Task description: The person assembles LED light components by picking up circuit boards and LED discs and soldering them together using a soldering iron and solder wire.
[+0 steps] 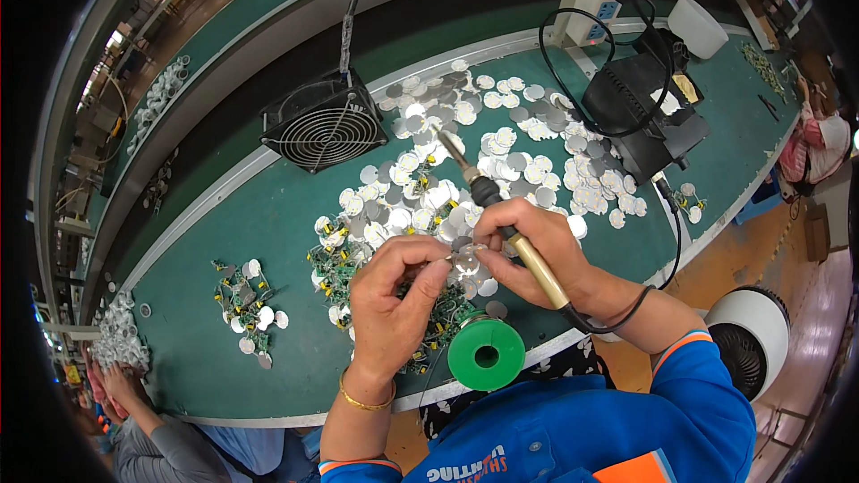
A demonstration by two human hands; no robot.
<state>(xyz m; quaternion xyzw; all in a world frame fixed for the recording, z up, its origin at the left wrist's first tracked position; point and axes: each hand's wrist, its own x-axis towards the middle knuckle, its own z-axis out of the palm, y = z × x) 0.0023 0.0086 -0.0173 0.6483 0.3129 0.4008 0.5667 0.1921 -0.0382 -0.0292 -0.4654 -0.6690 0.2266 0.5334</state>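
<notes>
My right hand [546,246] is closed around a soldering iron [542,275] with a gold-coloured handle and black collar; its metal tip points up and to the left, away from me. With finger and thumb, my left hand [394,291] pinches the edge of a small round white disc [466,260]. The fingertips of my right hand meet that disc from the other side. Below my hands, a green spool [503,360] stands at the bench's near edge. Small green circuit boards with yellow parts [333,237] lie beside and partly under my left hand.
Loose white and grey discs [528,161] cover the middle of the green bench [197,286]. A black fan [327,130] stands behind them, a black soldering station [644,112] at right. Another small pile of boards [249,309] lies left. A co-worker's hand [121,385] reaches among white parts.
</notes>
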